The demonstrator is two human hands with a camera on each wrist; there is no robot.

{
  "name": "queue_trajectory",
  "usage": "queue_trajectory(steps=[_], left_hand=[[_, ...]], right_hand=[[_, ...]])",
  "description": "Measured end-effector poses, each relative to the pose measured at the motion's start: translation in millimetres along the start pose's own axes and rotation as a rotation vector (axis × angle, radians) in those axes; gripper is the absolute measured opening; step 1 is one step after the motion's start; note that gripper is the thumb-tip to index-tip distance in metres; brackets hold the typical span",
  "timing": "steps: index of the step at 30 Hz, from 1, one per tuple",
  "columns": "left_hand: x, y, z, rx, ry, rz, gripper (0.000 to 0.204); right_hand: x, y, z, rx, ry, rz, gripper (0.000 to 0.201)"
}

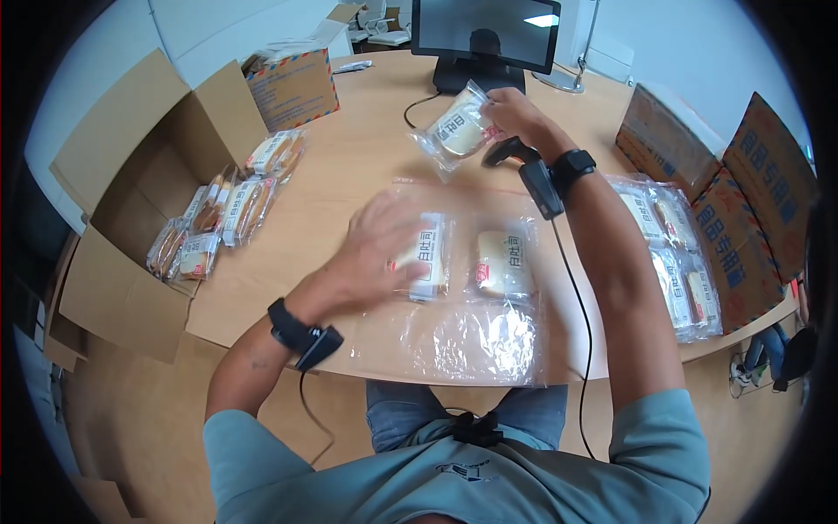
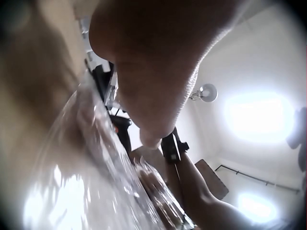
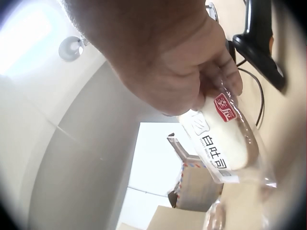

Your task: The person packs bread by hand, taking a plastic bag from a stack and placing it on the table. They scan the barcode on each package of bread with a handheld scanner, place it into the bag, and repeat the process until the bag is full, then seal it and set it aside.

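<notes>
My right hand [image 1: 519, 115] grips a clear-wrapped pack of white toast bread [image 1: 460, 127] by one end, held up over the table's far middle. In the right wrist view the thumb and fingers pinch the wrapper of this toast pack [image 3: 230, 139], near its red label. My left hand [image 1: 371, 249], blurred, hovers with spread fingers over the left part of a large clear plastic bag [image 1: 489, 345]. Two toast packs lie at the bag: one pack [image 1: 429, 262] partly behind the left fingers, another pack [image 1: 504, 262] to its right.
On the left, an open carton [image 1: 131, 166] lies on its side with several bread packs [image 1: 249, 210] spilling out. Bagged toast packs [image 1: 672, 253] lie at right beside another open carton [image 1: 742, 236]. A monitor [image 1: 484, 35] and a further box [image 1: 294, 90] stand at the back.
</notes>
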State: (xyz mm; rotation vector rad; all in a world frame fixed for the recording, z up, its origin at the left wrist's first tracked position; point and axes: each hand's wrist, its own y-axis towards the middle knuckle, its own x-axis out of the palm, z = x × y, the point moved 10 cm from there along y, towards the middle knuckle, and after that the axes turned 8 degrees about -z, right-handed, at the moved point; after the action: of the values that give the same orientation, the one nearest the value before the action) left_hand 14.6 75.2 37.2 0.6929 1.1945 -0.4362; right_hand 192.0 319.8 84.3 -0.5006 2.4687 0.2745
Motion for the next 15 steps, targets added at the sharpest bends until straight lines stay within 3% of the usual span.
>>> queue_trajectory(steps=[2,4,5,7,10,15], left_hand=[[12.1,-14.3,10.4,-0.025,-0.026,-0.079,0.068],[25.5,-22.3,14.4,-0.051,-0.051,-0.156,0.07],[30.5,-23.7,15.0,-0.067,-0.065,-0.176,0.071],[37.8,-25.8,17.6,-0.081,-0.081,-0.197,0.071],[37.6,-25.9,20.3,-0.091,-0.093,-0.161,0.074],[37.0,-25.2,19.0,-0.148,-0.092,-0.086,0.077]], right_hand=[[-0.7,6.2,8.6,0.049,-0.05,-0.014,0.025],[13.2,24.3,7.7,-0.053,-0.411,-0.14,0.027],[16.4,24.7,5.6,-0.055,-0.414,-0.143,0.027],[18.6,17.2,19.8,0.159,-0.185,-0.113,0.031],[32.5,10.1,13.8,0.222,-0.236,-0.225,0.034],[73.9,16.1,6.4,0.143,-0.283,-0.39,0.031]])
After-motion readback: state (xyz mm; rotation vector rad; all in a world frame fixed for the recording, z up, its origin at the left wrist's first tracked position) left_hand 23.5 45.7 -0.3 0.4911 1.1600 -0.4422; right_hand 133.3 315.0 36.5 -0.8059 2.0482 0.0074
